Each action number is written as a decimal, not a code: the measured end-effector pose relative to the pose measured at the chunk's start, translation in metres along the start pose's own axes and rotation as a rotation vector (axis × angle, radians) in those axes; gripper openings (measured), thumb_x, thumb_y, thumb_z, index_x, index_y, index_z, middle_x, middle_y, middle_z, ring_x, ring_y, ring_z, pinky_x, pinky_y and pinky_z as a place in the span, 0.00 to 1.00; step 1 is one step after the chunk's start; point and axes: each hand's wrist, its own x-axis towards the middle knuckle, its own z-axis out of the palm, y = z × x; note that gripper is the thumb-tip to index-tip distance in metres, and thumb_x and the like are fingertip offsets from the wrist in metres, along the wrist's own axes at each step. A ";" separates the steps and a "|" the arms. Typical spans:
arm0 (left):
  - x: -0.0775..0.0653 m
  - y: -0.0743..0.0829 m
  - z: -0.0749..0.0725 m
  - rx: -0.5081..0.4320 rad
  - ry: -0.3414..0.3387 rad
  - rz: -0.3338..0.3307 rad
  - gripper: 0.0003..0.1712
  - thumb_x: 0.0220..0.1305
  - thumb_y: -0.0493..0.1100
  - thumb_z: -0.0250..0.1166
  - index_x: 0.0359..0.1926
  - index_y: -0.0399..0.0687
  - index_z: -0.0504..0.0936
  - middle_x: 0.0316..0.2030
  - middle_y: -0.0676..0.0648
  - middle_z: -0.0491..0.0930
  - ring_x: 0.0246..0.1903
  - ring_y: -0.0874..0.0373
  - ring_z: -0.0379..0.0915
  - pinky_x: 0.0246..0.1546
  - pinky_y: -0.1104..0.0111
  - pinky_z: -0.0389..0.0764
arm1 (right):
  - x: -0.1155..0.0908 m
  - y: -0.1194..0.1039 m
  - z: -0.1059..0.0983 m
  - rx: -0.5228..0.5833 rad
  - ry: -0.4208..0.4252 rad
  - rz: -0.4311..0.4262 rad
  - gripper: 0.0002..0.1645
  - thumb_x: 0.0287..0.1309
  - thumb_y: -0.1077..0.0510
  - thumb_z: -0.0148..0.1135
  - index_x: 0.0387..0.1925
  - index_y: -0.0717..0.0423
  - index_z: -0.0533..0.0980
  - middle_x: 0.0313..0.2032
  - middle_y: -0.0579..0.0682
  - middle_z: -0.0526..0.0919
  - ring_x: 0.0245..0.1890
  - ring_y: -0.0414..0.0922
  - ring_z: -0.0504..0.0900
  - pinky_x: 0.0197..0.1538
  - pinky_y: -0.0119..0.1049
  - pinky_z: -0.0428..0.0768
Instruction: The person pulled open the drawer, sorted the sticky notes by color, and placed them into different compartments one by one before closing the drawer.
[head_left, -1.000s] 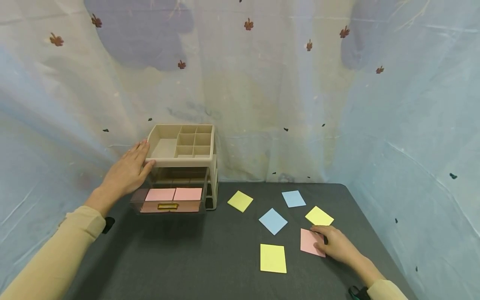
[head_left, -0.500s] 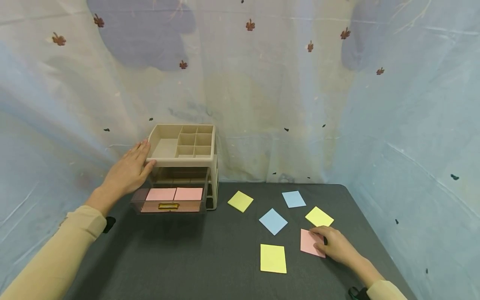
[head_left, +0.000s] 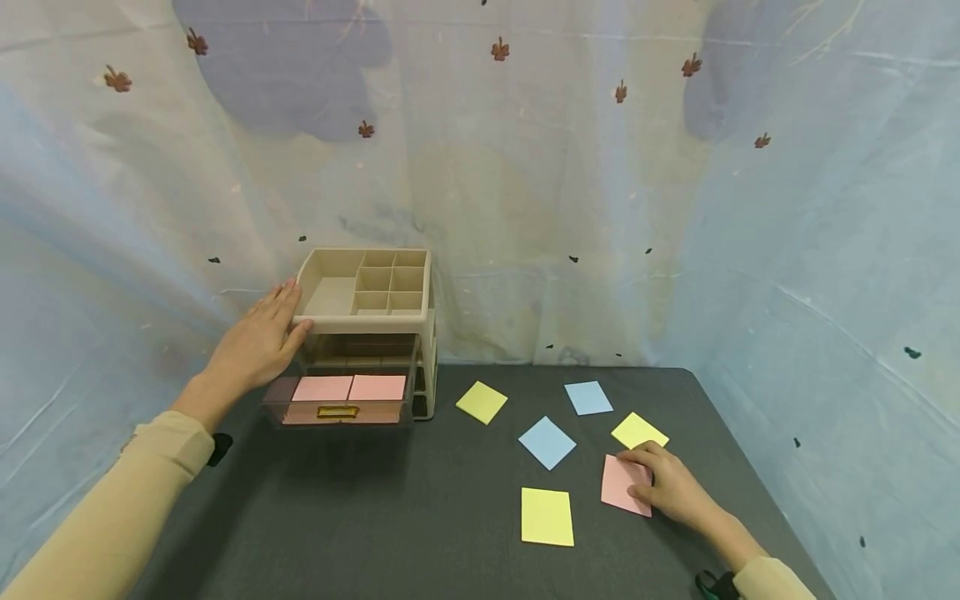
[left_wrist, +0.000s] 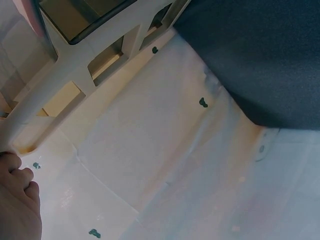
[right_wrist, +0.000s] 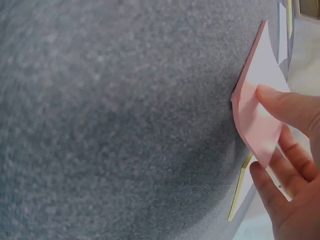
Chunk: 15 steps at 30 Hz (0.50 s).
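Note:
At the right of the head view my right hand (head_left: 671, 486) pinches a pink sticky note pad (head_left: 621, 482). The right wrist view shows the thumb on the face of the pink pad (right_wrist: 260, 112) and the fingers behind it, the pad slightly bent with its near side raised. My left hand (head_left: 258, 337) rests against the left side of a beige desktop organizer (head_left: 362, 323), thumb at its front corner. Below the thumb, a clear drawer (head_left: 337, 412) with a gold handle stands pulled out and holds two pink pads (head_left: 377, 387) side by side.
Yellow pads (head_left: 547, 517) and blue pads (head_left: 547, 442) lie scattered on the dark table (head_left: 450, 517) between the organizer and my right hand. One yellow pad (head_left: 640, 430) lies just behind the pink one. A patterned curtain (head_left: 510, 208) hangs behind and to the right.
My right hand now lifts the edge of the pink pad, which lay flat before; its fingers have risen slightly. The left hand and organizer stay put.

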 end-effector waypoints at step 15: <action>0.000 0.001 0.000 0.002 0.004 -0.003 0.45 0.84 0.61 0.40 0.83 0.35 0.38 0.82 0.32 0.40 0.80 0.32 0.38 0.79 0.40 0.45 | -0.002 -0.011 -0.001 0.022 0.206 -0.112 0.23 0.46 0.76 0.77 0.45 0.56 0.87 0.39 0.44 0.81 0.32 0.33 0.71 0.29 0.28 0.72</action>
